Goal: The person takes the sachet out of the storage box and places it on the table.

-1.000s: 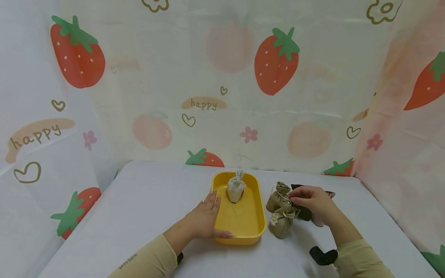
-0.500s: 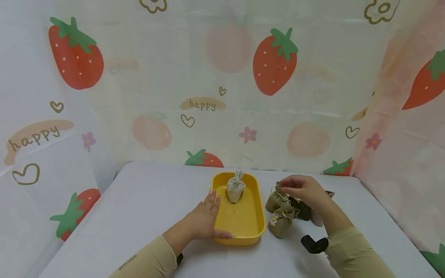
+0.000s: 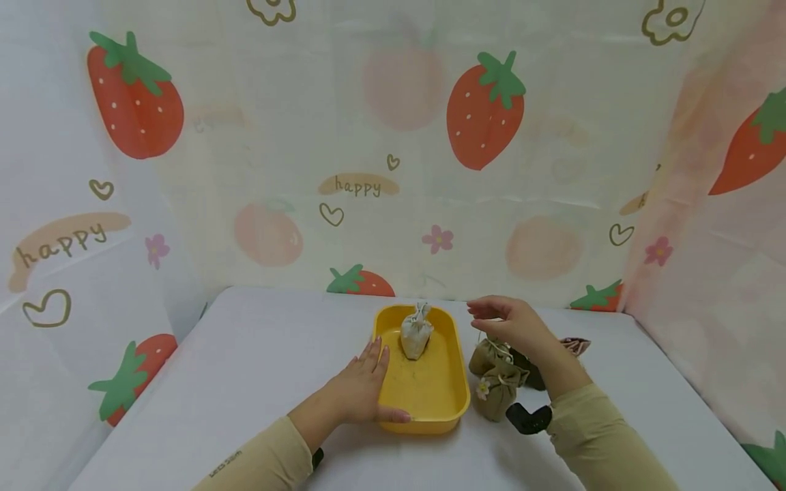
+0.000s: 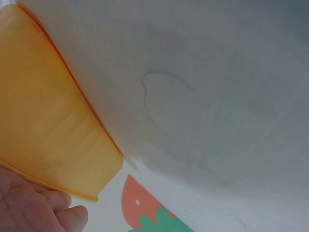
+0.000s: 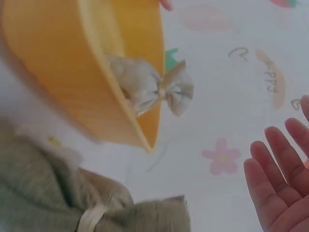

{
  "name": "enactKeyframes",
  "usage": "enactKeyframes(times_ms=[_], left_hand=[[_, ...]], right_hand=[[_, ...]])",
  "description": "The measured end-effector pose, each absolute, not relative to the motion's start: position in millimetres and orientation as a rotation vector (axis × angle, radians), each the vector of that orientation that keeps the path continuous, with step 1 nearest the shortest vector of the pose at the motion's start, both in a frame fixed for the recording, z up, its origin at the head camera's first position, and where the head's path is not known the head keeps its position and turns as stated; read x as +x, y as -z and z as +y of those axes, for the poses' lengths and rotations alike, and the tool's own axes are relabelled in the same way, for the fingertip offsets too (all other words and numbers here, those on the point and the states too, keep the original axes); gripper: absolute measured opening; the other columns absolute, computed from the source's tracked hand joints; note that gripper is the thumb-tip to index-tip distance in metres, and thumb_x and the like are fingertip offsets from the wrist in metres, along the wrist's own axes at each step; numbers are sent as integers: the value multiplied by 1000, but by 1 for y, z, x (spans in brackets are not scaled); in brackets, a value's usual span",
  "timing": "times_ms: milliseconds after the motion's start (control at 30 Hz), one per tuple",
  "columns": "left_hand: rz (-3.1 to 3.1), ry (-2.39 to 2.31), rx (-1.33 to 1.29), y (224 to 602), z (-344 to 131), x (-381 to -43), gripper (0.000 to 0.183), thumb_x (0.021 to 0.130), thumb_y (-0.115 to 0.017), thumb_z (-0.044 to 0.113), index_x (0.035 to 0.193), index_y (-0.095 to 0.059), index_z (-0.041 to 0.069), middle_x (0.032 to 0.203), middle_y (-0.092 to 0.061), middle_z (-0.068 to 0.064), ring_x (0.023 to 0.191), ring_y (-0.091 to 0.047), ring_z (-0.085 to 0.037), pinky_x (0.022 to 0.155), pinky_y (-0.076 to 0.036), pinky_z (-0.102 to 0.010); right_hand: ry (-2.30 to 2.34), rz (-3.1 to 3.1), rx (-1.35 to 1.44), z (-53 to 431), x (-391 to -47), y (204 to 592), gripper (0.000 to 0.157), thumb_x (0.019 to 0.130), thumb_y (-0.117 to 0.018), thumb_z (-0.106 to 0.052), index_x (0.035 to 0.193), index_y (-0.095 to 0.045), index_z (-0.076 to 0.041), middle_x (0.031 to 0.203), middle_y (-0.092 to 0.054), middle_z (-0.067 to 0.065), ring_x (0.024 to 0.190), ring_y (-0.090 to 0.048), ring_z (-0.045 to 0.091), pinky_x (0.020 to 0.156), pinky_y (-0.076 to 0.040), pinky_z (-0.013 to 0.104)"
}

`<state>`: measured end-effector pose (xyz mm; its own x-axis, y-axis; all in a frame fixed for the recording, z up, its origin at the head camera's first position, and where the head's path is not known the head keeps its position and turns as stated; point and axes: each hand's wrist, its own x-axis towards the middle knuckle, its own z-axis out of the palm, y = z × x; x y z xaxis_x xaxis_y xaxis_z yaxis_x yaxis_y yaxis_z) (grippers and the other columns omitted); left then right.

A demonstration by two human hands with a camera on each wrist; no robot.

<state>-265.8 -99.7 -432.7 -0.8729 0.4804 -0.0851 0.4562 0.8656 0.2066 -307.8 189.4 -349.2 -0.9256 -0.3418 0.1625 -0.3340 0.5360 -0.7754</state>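
A yellow tray [image 3: 424, 395] stands on the white table, with a small white drawstring pouch [image 3: 415, 337] upright at its far end. My left hand [image 3: 359, 390] rests along the tray's left rim, fingers straight and thumb over the near corner. To the right of the tray, my right hand [image 3: 516, 326] hovers above two olive drawstring pouches, the rear one [image 3: 485, 357] and the front one [image 3: 495, 399] with a white flower. In the right wrist view its fingers [image 5: 277, 166] are extended with nothing between them. A dark pouch [image 3: 535, 376] is partly hidden behind the right hand.
A pink pouch end [image 3: 575, 346] shows beyond the right wrist. The white tabletop [image 3: 276, 341] extends to the left of the tray. Printed cloth with strawberries [image 3: 485, 112] hangs behind and at both sides of the table.
My right hand has moved left and up from among the pouches, its fingers spreading. The left hand, tray and white pouch have stayed in place.
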Motion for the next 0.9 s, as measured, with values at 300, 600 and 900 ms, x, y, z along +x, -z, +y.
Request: enactKeyframes(times_ms=[300, 600, 900], left_hand=[[2926, -236, 759, 435, -100, -268, 126, 60, -33, 90, 146, -8, 1, 151, 2, -19, 139, -3, -30, 107, -21, -47], [2908, -261, 737, 437, -100, -269, 126, 60, -36, 89, 146, -7, 2, 152, 3, -19, 139, -3, -30, 108, -20, -47], [2904, -272, 729, 434, -99, -267, 126, 60, -35, 89, 146, -7, 2, 152, 3, -18, 139, -3, -29, 108, -20, -47]], right_hand=[[1353, 2790, -624, 172, -323, 352, 38, 86, -64, -29, 121, -59, -14, 116, -61, 7, 105, -57, 23, 88, -46, 43], [1385, 2773, -561, 158, -338, 356, 35, 87, -63, -21, 121, -59, -13, 120, -59, 6, 107, -56, 24, 90, -45, 43], [1406, 2733, -496, 144, -354, 366, 37, 87, -64, -22, 122, -58, -12, 122, -57, 11, 109, -56, 26, 94, -41, 47]])
